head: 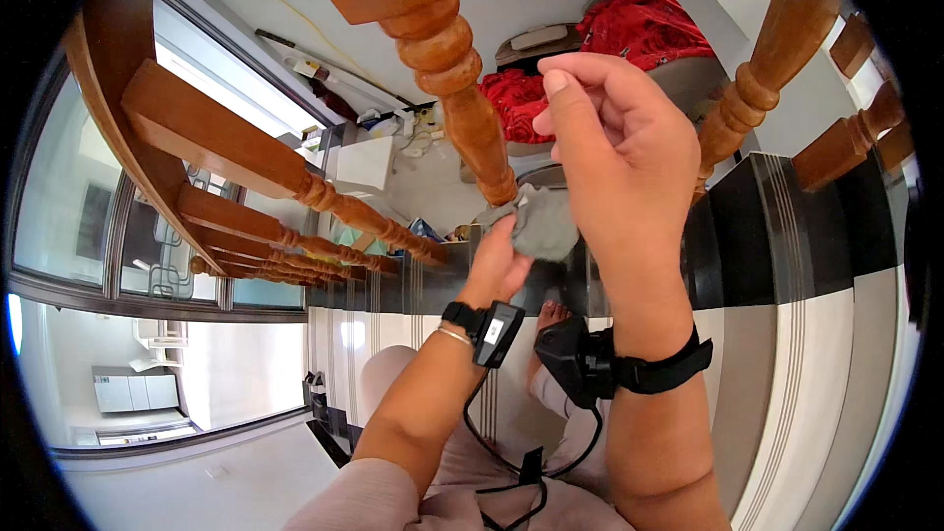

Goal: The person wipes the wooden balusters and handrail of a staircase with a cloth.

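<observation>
My left hand (499, 258) grips a crumpled grey cloth (547, 225) at the foot of a turned wooden baluster (461, 77). Part of the cloth lies against the baluster's base and spreads over the dark edge of the stair. Its fingers are partly hidden by the cloth. My right hand (619, 140) is raised to the right of that baluster, its fingers curled and the thumb close to the index finger; no object shows in it. Farther right stands another turned baluster (746, 99).
A row of wooden balusters (228, 151) under a curved handrail (110, 110) runs along the left. Stair treads with dark edges (745, 236) rise to the right. Beyond the balusters lie red patterned fabric (649, 29), a white box (365, 162) and clutter. A black cable (472, 420) hangs between my wrists.
</observation>
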Available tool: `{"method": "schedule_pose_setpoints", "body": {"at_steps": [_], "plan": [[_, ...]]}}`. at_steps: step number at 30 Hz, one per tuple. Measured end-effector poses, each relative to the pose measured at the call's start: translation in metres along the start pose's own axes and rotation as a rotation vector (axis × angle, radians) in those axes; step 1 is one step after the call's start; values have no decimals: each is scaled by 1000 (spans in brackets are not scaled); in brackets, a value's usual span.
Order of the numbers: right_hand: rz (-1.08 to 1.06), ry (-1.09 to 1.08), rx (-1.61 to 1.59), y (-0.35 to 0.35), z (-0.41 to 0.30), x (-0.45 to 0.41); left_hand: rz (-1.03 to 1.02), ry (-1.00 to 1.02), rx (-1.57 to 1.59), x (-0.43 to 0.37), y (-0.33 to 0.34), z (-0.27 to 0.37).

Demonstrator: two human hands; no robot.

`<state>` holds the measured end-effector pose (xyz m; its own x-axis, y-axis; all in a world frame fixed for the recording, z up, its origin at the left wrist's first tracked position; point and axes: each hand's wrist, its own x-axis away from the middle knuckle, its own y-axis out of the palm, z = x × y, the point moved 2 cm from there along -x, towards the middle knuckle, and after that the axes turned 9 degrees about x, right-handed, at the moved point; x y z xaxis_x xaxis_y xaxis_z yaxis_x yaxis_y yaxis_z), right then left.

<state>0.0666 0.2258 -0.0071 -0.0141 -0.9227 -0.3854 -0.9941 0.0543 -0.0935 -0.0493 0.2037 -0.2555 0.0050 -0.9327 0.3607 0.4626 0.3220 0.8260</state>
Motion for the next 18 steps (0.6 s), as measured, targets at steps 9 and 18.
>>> {"method": "schedule_pose_setpoints", "body": {"at_steps": [9,18], "plan": [[50,9,-113,7,-10,3,475,270,-126,27,-105,89],[50,-197,180,13,-10,10,253,198,-619,-25,-97,-14]]}}
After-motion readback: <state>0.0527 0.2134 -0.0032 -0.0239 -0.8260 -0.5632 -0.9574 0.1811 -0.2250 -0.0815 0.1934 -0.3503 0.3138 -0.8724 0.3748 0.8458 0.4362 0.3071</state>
